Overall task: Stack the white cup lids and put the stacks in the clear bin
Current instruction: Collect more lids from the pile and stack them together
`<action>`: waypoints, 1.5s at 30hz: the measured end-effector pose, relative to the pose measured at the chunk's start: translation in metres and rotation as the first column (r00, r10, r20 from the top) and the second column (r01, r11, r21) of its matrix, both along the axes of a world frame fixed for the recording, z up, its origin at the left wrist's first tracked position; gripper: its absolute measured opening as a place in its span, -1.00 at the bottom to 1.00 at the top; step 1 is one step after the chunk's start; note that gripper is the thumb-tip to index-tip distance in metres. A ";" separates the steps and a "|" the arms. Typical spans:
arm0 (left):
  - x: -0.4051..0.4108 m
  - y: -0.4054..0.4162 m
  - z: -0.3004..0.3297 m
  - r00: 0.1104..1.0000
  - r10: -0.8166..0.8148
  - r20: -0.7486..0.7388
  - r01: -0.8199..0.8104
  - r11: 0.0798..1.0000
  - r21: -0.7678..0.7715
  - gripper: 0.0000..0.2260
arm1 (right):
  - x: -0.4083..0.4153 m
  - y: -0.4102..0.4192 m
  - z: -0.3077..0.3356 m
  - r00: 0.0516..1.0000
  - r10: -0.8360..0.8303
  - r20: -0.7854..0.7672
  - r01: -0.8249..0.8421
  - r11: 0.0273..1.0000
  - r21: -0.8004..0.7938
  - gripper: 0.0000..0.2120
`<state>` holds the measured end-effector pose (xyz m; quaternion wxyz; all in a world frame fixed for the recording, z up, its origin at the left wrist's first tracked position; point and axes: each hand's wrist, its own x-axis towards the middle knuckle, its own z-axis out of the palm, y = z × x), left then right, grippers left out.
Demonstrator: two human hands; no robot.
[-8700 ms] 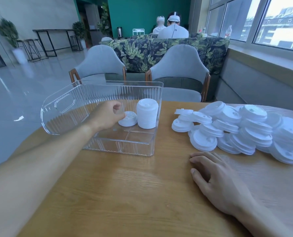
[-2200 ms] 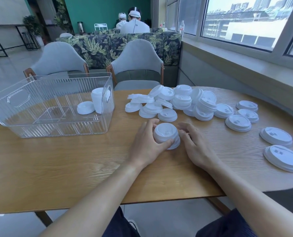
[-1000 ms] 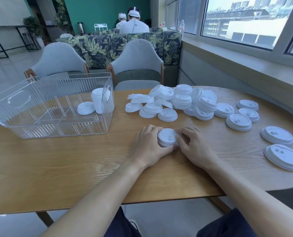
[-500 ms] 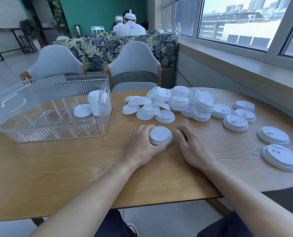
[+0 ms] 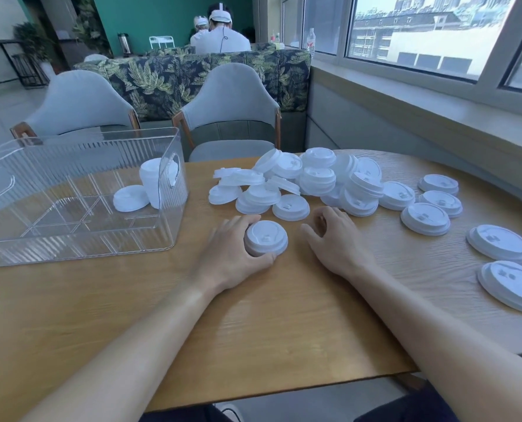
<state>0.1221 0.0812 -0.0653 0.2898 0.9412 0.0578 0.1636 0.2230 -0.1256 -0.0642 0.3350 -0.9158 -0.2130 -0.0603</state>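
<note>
My left hand (image 5: 234, 252) grips a short stack of white lids (image 5: 266, 238) standing on the wooden table (image 5: 253, 324), fingers and thumb curled round its sides. My right hand (image 5: 336, 239) rests on the table just right of that stack, fingers loosely curled, holding nothing. A pile of loose white lids (image 5: 308, 181) lies behind both hands. The clear bin (image 5: 71, 239) stands at the left; inside it are a taller lid stack (image 5: 151, 185) and a single lid (image 5: 131, 197).
Several separate lids (image 5: 425, 218) are spread over the right side of the table, two larger ones (image 5: 512, 286) near its right edge. Two grey chairs (image 5: 229, 108) stand behind the table. A window ledge runs along the right.
My right hand has let go of the small lid stack and drawn a little to the right. My left hand still holds the stack in about the same spot.
</note>
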 end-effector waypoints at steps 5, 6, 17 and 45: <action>0.011 0.003 0.001 1.000 -0.016 -0.027 0.016 1.000 0.008 -0.28 | 0.015 0.010 0.002 0.999 -0.046 0.011 0.046 0.999 -0.025 -0.44; 0.013 0.003 0.001 1.000 -0.014 -0.019 0.014 1.000 0.009 -0.30 | 0.017 0.013 0.002 0.998 -0.053 0.022 0.054 0.998 -0.032 -0.43; 0.021 0.005 -0.003 1.000 -0.004 0.008 0.004 1.000 0.029 -0.27 | 0.034 0.034 0.001 0.995 -0.053 0.082 0.059 0.996 -0.065 -0.32; -0.036 -0.019 0.003 0.978 0.108 0.181 -0.058 0.963 -0.262 -0.46 | -0.047 -0.022 -0.002 0.988 0.150 0.027 -0.152 0.988 0.043 -0.36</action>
